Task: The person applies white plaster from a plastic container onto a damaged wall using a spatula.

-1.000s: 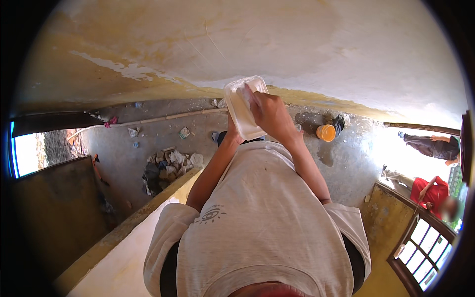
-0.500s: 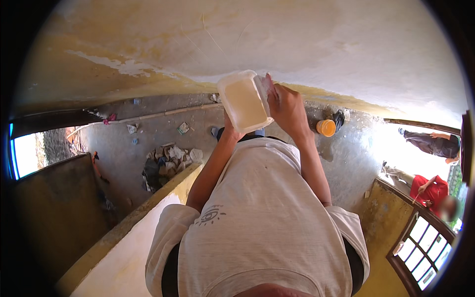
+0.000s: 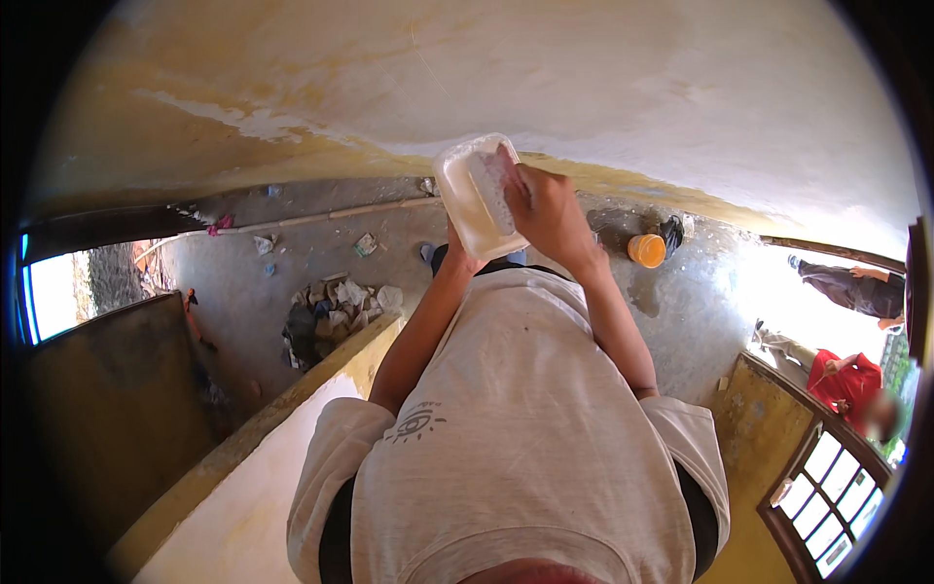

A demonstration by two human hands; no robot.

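Observation:
A pale cream plastic tub (image 3: 450, 185) with a rounded rim is held up in front of the wall, tilted so that its inside shows. My left hand (image 3: 460, 253) grips it at the lower left; most of those fingers are hidden behind the tub. Inside, the tub looks coated with whitish paste. Over the tub's right side, my right hand (image 3: 559, 219) is closed around a flat, whitish-smeared scraper (image 3: 494, 183), whose blade lies within the tub. The scraper's grip is covered by my fingers.
The patchy yellow and white wall (image 3: 623, 88) rises directly ahead. An orange bucket (image 3: 646, 250) and a black bag (image 3: 671, 234) stand on the floor to the right. A rubble heap (image 3: 336, 311) lies left, beside a low wall (image 3: 282, 419). Two people are at the far right.
My right hand has moved left and the scraper has gone from the tub's right rim into the tub. The tub has tilted slightly.

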